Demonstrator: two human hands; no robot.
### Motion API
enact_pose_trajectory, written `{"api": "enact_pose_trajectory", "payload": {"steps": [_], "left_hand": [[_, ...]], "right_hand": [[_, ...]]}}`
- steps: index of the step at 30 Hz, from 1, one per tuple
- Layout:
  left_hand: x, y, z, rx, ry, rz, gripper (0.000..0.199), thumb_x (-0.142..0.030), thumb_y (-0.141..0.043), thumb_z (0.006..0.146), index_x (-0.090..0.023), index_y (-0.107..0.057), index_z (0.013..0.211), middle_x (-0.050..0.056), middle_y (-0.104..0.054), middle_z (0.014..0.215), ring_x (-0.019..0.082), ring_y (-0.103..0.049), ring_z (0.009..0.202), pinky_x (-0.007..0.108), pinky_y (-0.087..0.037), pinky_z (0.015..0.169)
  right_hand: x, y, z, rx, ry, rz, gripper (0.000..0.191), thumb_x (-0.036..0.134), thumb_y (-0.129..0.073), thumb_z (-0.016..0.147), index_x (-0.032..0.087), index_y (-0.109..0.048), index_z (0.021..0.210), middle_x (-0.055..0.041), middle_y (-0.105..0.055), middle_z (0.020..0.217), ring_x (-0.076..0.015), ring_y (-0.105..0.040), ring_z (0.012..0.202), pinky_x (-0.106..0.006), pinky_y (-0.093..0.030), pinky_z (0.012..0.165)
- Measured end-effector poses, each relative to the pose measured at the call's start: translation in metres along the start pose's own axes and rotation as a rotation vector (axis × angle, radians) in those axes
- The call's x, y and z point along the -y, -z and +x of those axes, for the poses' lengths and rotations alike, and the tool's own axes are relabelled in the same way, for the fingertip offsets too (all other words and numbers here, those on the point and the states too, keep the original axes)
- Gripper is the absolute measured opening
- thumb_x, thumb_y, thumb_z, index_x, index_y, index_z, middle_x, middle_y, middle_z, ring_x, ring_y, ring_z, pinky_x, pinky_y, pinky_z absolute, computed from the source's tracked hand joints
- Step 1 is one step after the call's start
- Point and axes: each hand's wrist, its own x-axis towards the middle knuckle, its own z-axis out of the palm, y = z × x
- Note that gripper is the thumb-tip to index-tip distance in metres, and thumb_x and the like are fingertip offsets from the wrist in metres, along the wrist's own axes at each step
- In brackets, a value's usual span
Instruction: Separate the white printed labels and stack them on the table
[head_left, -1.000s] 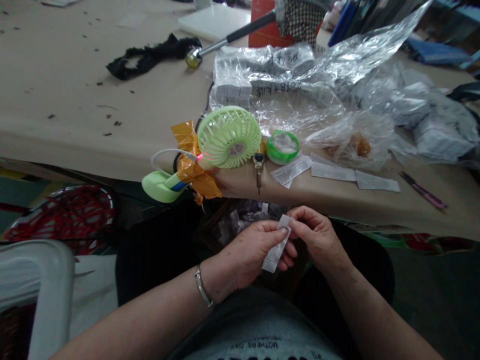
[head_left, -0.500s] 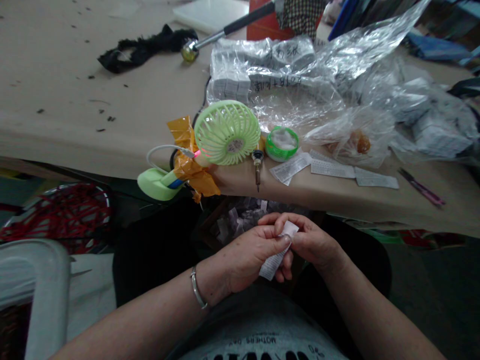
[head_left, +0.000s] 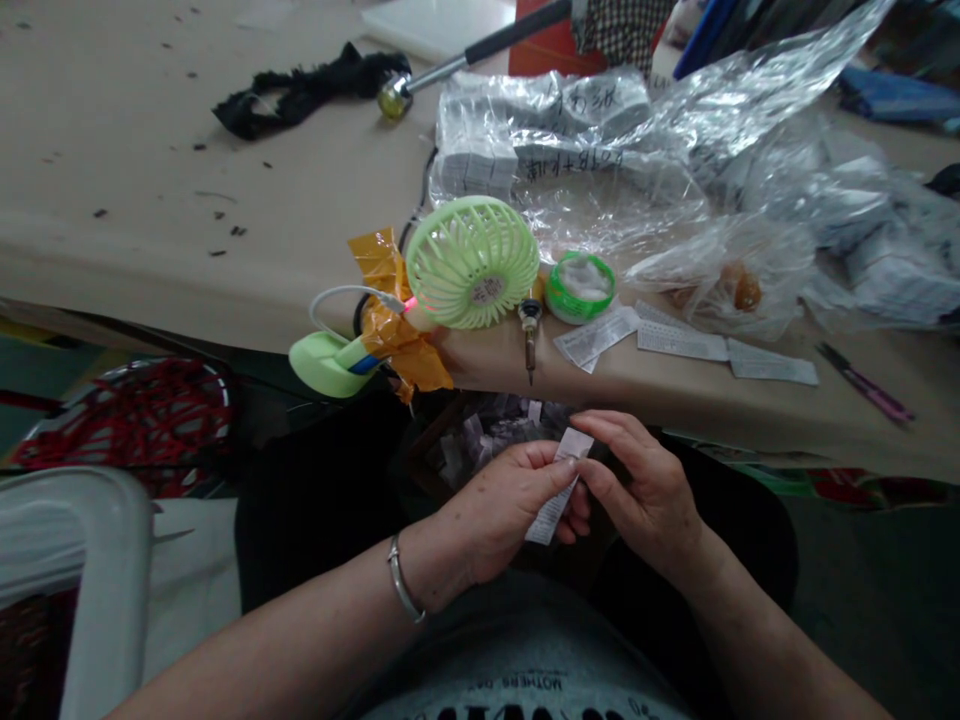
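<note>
My left hand (head_left: 502,510) pinches a small printed white fabric label (head_left: 553,512) between thumb and fingers, above my lap. The label slants, its blank upper end sticking out past the thumb and its lines of print hanging below. Close against it on the right is my right hand (head_left: 645,485), thumb tip at the label's edge by my left thumb, fingers apart from the thumb. Below the table edge, a container of many loose labels (head_left: 487,430) sits partly hidden behind my hands. More printed label strips (head_left: 682,338) lie along the table's front edge.
A green fan (head_left: 472,265) is taped at the table edge, beside a soldering iron (head_left: 530,345) whose tip points toward me. Nearby are a green tub of white material (head_left: 581,288), plastic bags of label stacks (head_left: 472,165), pink-handled snips (head_left: 866,385) and a hammer-like tool (head_left: 450,68).
My right hand has loosened from the label and its fingers have spread, moving slightly right. My left hand still holds the label. The whole view has shifted a little.
</note>
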Motion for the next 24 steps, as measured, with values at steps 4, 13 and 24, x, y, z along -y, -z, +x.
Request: {"api": "enact_pose_trajectory", "payload": {"steps": [4,13,24], "left_hand": [[0.0019,0.0005,0.0002,-0.006,-0.006,-0.014,0.02,-0.033,-0.061,0.082,-0.014,-0.06,0.076,0.001,-0.06,0.061,0.009,-0.056,0.052,0.021,-0.043,0.053],[0.0038,0.0039,0.0028,0.02,-0.007,-0.011,0.018,-0.03,-0.057,0.083,-0.013,-0.06,0.08,0.0,-0.059,0.061,0.008,-0.055,0.051,0.019,-0.043,0.052],[0.0028,0.0059,0.0022,0.007,0.002,-0.012,0.016,-0.028,-0.056,0.084,-0.014,-0.061,0.081,0.0,-0.059,0.061,0.008,-0.055,0.052,0.019,-0.044,0.052]], "right_hand": [[0.0003,-0.0026,0.002,-0.006,0.04,-0.048,0.027,0.026,-0.051,0.09,0.019,-0.06,0.114,-0.0102,-0.064,0.109,-0.0222,-0.061,0.103,-0.036,-0.052,0.088],[0.0004,-0.0062,0.0,0.041,0.024,-0.027,0.026,0.024,-0.05,0.091,0.017,-0.058,0.115,-0.0103,-0.063,0.108,-0.0215,-0.059,0.103,-0.037,-0.051,0.088],[0.0002,-0.0099,-0.0002,0.054,0.029,-0.006,0.031,0.025,-0.051,0.091,0.018,-0.055,0.121,-0.0097,-0.064,0.111,-0.0217,-0.059,0.105,-0.035,-0.05,0.09]]}}
